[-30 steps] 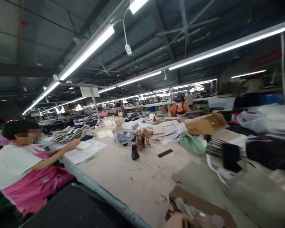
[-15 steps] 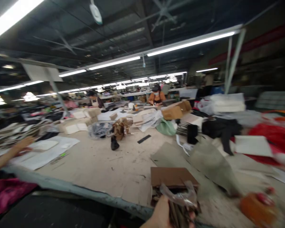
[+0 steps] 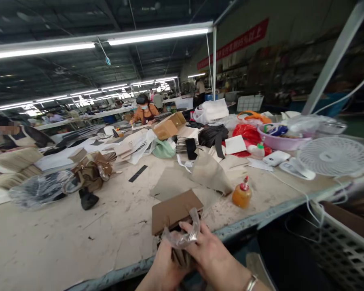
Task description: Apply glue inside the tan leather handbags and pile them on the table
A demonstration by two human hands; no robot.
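Observation:
At the near table edge both my hands close round a dark stack of flat pieces (image 3: pixel 182 255) with a crumpled clear plastic bag (image 3: pixel 185 235) on top. My left hand (image 3: pixel 164 270) grips the stack from the left side. My right hand (image 3: pixel 210 252) lies over it from the right, fingers curled onto the plastic. A brown cardboard sheet (image 3: pixel 172 210) lies on the table just beyond my hands.
An orange glue bottle (image 3: pixel 242 194) stands right of the cardboard. A white fan (image 3: pixel 333 157), a pink basin (image 3: pixel 280 141), beige material pieces (image 3: pixel 209 173) and a brown bag (image 3: pixel 91 173) crowd the table (image 3: pixel 63 238). A white crate (image 3: pixel 346 242) sits lower right. Other people work at far tables.
The view has swung right, away from the person in pink. My right hand has come in and closed on the plastic-covered stack beside my left.

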